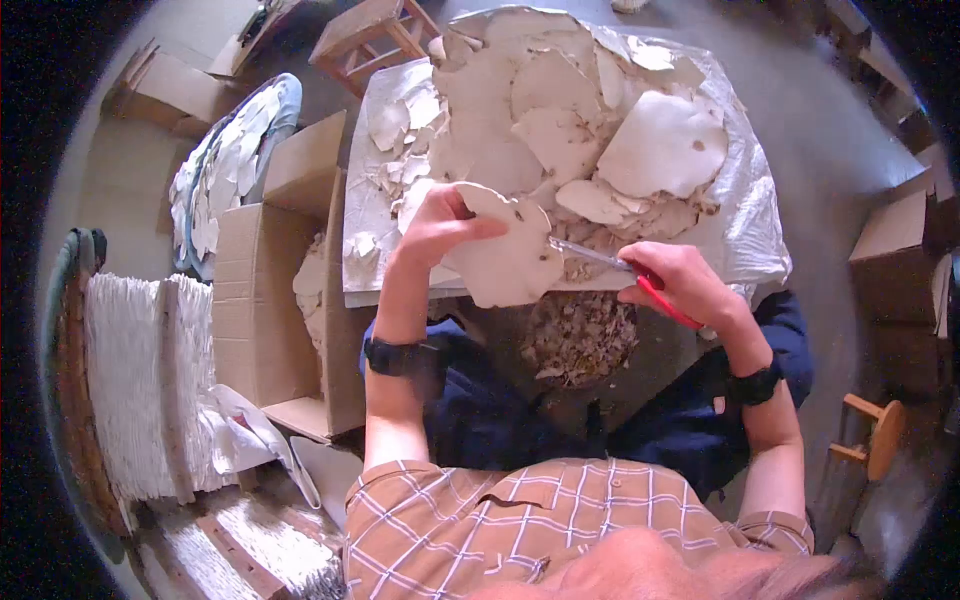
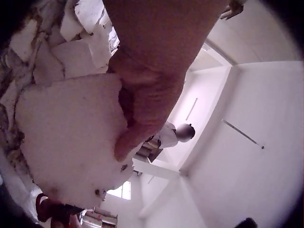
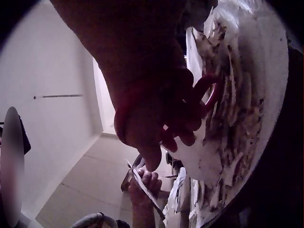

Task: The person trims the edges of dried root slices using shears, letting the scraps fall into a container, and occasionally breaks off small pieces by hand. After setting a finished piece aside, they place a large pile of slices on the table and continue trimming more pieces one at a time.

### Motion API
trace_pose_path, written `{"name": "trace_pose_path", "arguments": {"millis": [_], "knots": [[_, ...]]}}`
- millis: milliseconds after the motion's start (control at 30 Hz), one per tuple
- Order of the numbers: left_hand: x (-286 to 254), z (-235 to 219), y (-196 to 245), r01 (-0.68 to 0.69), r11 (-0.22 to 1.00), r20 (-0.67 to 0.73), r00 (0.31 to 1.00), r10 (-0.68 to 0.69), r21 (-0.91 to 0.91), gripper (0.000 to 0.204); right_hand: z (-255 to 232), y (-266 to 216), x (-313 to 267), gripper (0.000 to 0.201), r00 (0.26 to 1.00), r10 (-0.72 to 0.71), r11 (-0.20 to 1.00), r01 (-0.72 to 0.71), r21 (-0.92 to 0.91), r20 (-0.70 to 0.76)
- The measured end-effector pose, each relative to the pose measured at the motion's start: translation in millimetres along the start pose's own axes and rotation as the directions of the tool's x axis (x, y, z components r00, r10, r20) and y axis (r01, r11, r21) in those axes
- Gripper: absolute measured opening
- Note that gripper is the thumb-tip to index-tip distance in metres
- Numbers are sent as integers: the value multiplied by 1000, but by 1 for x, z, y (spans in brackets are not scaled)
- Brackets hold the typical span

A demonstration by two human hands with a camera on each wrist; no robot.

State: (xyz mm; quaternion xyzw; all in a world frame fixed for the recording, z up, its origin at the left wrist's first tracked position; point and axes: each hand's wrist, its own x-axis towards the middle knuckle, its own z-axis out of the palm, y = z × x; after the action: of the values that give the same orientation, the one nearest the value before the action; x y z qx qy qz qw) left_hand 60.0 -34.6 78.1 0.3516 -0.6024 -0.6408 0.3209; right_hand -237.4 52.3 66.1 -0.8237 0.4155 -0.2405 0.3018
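Note:
In the head view my left hand (image 1: pixel 445 222) holds a thin off-white sheet (image 1: pixel 505 265) at its left side, thumb lying across the face. Small brown spots mark the sheet's right edge, which is uneven. My right hand (image 1: pixel 685 280) grips red-handled scissors (image 1: pixel 590 252), their blades pointing left with the tips right at that edge. From the left wrist, the sheet (image 2: pixel 71 133) fills much of the view, a few dark spots near its lower corner. In the right wrist view my right hand (image 3: pixel 152 109) is dark, fingers through the red handles.
A large pile of similar sheets (image 1: pixel 560 130) covers the table ahead, which has a white plastic cover (image 1: pixel 745 230). Below its edge lie small scraps (image 1: pixel 585 340). To the left stand an open cardboard box (image 1: pixel 265 300) and stacked white sheets (image 1: pixel 125 380). A wooden stool (image 1: pixel 885 440) is at right.

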Motion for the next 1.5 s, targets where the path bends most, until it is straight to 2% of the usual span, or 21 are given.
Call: {"name": "trace_pose_path", "arguments": {"millis": [67,300,333,367,467,533,567,633,667,767,800,933,1000,1033,1100,1167,1233,1300,1367,1467,1500], "knots": [[2,1,-2,91,994,-14,996,-90,63,24,5,11,-2,38,998,-24,999,21,-40,-62],[2,5,1,58,997,38,997,-60,53,24,-5,5,-4,39,998,22,1000,-21,-20,51],[2,1,-3,56,995,3,998,-57,86,25,-4,11,-5,38,997,-75,996,75,-42,-7],[1,-2,-1,56,990,-9,998,-55,131,24,-12,5,-6,38,996,63,998,-63,6,66],[1,-2,7,66,983,-11,998,-65,172,22,-20,7,-6,33,999,2,991,-9,-136,-51],[3,12,11,82,985,34,996,-88,153,21,-15,4,-4,30,969,167,977,-138,163,-180],[8,19,4,85,984,52,994,-94,155,21,-9,3,-6,30,965,182,975,-151,166,-190],[13,28,-9,-10,959,163,986,-38,283,21,6,-1,10,29,951,232,816,-76,574,-204],[13,36,-8,-11,960,183,982,-42,279,21,16,0,14,32,937,285,756,-93,648,-199],[20,53,-20,-10,973,219,975,-42,230,22,29,2,20,38,954,193,833,-35,552,-231],[24,57,-22,17,988,228,972,-53,155,23,26,-8,20,36,948,281,787,-139,601,-149],[28,50,-17,108,985,264,954,-142,138,33,24,-9,26,32,923,362,672,-160,723,-132],[25,48,-5,101,984,118,989,-84,-145,38,20,-8,28,30,879,436,600,-124,791,-193],[25,47,-2,132,981,130,985,-113,-145,38,19,-8,28,29,825,509,534,-80,842,-245],[27,48,-3,87,720,136,991,10,-688,44,10,-5,26,28,803,559,438,-72,896,-209],[24,61,-11,51,723,94,995,19,-689,39,9,-1,27,26,789,588,352,-53,935,-176],[24,77,-20,-5,732,42,998,46,-681,35,14,-1,35,24,705,634,402,50,914,-317],[23,92,-29,-39,786,-208,971,-116,-617,33,19,-1,36,24,708,628,392,71,917,-324],[26,90,-27,-71,797,-251,962,-103,-599,31,18,-6,37,22,707,626,451,18,892,-331],[29,77,-22,-166,819,-372,926,-62,-549,30,19,-13,40,20,762,583,366,62,928,-281],[29,73,-20,-300,843,-464,883,68,-447,31,20,-13,40,20,769,577,361,62,931,-275]]}}
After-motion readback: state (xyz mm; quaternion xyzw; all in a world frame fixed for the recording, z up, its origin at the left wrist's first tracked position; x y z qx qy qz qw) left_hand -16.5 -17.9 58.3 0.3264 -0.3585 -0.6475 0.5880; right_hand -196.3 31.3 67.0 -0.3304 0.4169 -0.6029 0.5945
